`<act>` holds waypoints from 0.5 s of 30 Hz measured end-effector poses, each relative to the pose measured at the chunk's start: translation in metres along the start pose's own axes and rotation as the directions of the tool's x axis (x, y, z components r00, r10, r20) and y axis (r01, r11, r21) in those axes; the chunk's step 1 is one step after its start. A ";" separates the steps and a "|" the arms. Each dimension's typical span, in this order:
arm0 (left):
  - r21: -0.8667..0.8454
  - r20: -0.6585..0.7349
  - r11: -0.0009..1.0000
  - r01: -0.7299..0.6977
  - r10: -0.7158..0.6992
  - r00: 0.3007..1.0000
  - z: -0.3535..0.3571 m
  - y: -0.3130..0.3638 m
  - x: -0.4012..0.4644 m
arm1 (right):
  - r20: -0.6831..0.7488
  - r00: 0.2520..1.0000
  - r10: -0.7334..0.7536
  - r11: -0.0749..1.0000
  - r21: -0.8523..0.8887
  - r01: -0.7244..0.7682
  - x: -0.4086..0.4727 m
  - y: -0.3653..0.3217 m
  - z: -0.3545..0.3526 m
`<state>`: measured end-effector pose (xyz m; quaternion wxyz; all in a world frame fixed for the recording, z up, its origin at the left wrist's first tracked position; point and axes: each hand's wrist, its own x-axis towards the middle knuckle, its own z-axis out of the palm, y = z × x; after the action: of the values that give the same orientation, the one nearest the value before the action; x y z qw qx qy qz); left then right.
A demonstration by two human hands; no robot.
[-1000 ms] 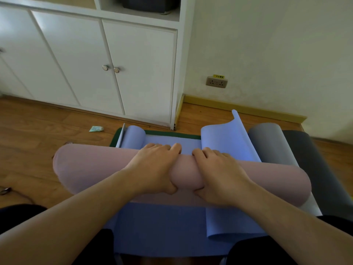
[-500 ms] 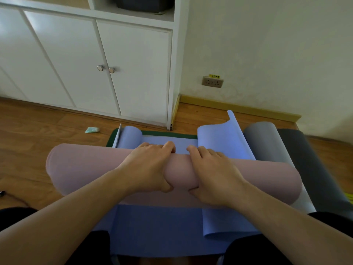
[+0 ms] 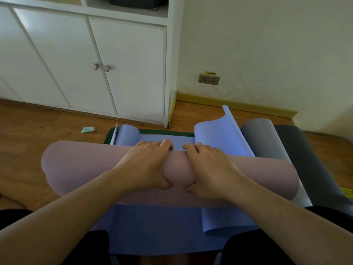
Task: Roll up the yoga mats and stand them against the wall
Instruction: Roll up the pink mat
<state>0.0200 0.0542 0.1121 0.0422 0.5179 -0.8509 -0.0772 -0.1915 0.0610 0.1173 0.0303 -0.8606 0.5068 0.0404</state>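
Note:
A thick pink rolled mat [image 3: 80, 169] lies crosswise in front of me, on top of a flat blue mat [image 3: 152, 226]. My left hand [image 3: 147, 165] and my right hand [image 3: 210, 169] sit side by side on the middle of the roll, fingers over its far side and thumbs pressed into its near side. The blue mat's far corners curl upward [image 3: 219, 136]. A green mat edge [image 3: 166, 131] shows beneath it. A grey mat [image 3: 261, 138] and a dark mat [image 3: 309, 165] lie to the right.
White cabinet doors [image 3: 124, 73] stand ahead on the left, and a cream wall [image 3: 267, 44] with a socket [image 3: 208, 79] ahead on the right. A small pale green scrap [image 3: 88, 129] lies on the wooden floor [image 3: 28, 140]. My dark-clothed knees are at the bottom.
The view has shifted slightly; both hands stay gripping the pink roll's middle, squeezing it a little more. The roll lies in about the same place.

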 end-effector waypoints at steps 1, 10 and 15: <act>-0.001 0.012 1.000 -0.003 0.003 1.000 0.000 0.000 -0.001 | -0.012 1.000 -0.006 1.000 0.004 0.006 0.000 0.000 0.000; 0.162 -0.003 0.986 -0.031 0.032 0.999 0.012 0.004 0.002 | 0.043 0.999 0.006 0.998 0.058 -0.008 -0.001 0.001 0.002; -0.006 0.101 1.000 0.029 -0.028 0.995 0.003 -0.002 -0.001 | 0.104 0.995 -0.011 1.000 0.004 0.011 -0.001 0.004 0.005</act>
<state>0.0216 0.0540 0.1091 0.0000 0.5253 -0.8442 -0.1069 -0.1951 0.0604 0.1118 0.0583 -0.8600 0.4999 0.0841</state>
